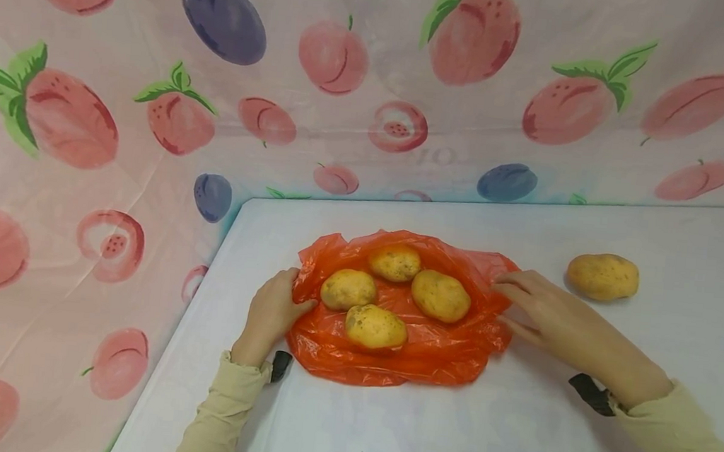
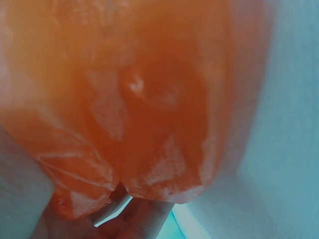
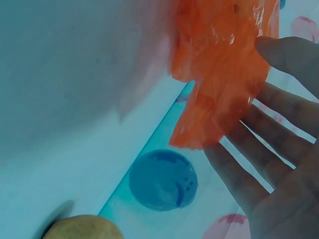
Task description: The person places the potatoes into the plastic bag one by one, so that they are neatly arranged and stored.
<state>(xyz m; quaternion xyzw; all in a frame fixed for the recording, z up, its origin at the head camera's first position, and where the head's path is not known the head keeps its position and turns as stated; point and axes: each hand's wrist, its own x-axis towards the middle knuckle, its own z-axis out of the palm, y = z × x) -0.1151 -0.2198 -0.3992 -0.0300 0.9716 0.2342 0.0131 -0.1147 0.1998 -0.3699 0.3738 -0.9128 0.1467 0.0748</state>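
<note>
A crumpled orange-red plastic bag (image 1: 326, 358) lies spread on the table, with several potatoes (image 1: 441, 296) grouped on it. At its left side my left hand (image 1: 271, 311) holds the edge, thumb over the near side and fingers beyond it. Close up in the left wrist view, the bag (image 2: 164, 109) covers most of that hand's fingers. My right hand (image 1: 543, 315) reaches to the opposite edge, fingers extended. In the right wrist view its fingers (image 3: 279, 134) are spread and nearly straight against the bag (image 3: 224, 64), with the thumb on the other side.
One more potato (image 1: 603, 277) sits apart on the white table (image 1: 422, 436), beyond the right forearm. A fruit-printed sheet (image 1: 246, 153) hangs along the back and left of the table.
</note>
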